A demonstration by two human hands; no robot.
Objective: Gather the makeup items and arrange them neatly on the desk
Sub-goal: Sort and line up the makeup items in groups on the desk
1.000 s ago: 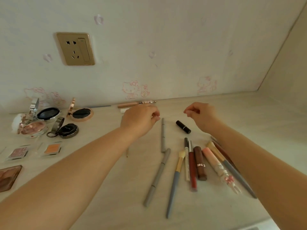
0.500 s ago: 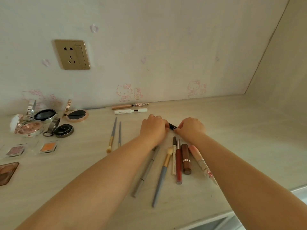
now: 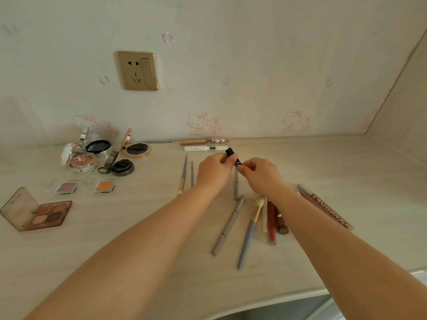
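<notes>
- both hands are meeting above the desk (image 3: 323,158), lifted clear of it, and sharing one small black lipstick tube (image 3: 233,156).
- the left hand (image 3: 213,173) is pinching the upper end of the lipstick tube between thumb and curled fingers.
- the right hand (image 3: 260,173) is pinching the lower end of the same tube with its fingertips, the other fingers curling under.
- the tube is sitting tilted between the two hands, its top end pointing up and to the left, toward the wall.
- a white tube (image 3: 205,148) and a rose-gold pen (image 3: 204,141) are lying side by side along the back edge of the desk, just behind the hands.
- two thin brushes (image 3: 187,175) are lying parallel just left of the left hand.
- a grey pencil (image 3: 228,225), a grey-handled brush (image 3: 250,234) and some reddish lip tubes (image 3: 272,222) are lying close together between the forearms.
- a long brown flat pack (image 3: 323,207) is lying to the right of the right forearm.
- four open compacts (image 3: 104,155) are clustering at the back left, near the wall.
- two small single eyeshadow pans (image 3: 85,187) are sitting in front of the compacts.
- an open brown eyeshadow palette (image 3: 46,214) is lying at the far left, its clear lid raised.
- a gold wall socket (image 3: 138,70) is showing on the wall above.
</notes>
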